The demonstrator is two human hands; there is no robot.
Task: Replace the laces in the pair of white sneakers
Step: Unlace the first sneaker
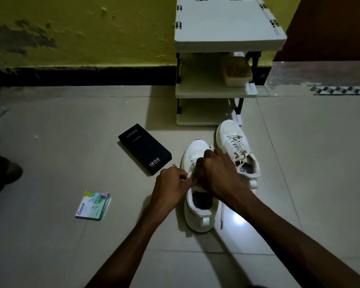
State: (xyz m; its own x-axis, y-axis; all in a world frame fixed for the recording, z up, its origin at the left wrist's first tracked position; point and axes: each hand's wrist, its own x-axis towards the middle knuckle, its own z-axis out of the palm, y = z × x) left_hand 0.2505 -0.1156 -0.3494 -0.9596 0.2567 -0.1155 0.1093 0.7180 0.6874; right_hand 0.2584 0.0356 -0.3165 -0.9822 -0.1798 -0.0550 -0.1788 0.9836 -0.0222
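While L hand [172,181] pinches lace [189,175], R hand [218,173] grips near sneaker [197,220]: draw lace straight out, keep sneaker pinned, no jerks

Both bare forearms reach forward from the bottom edge of the view and converge low over the floor. The left grip [173,182] is knuckles-up, its fingers curled and pinching a white lace [190,176]. The right grip [218,173], just beside it and slightly farther forward, is fisted with its fingers curled down; the lace runs into it.
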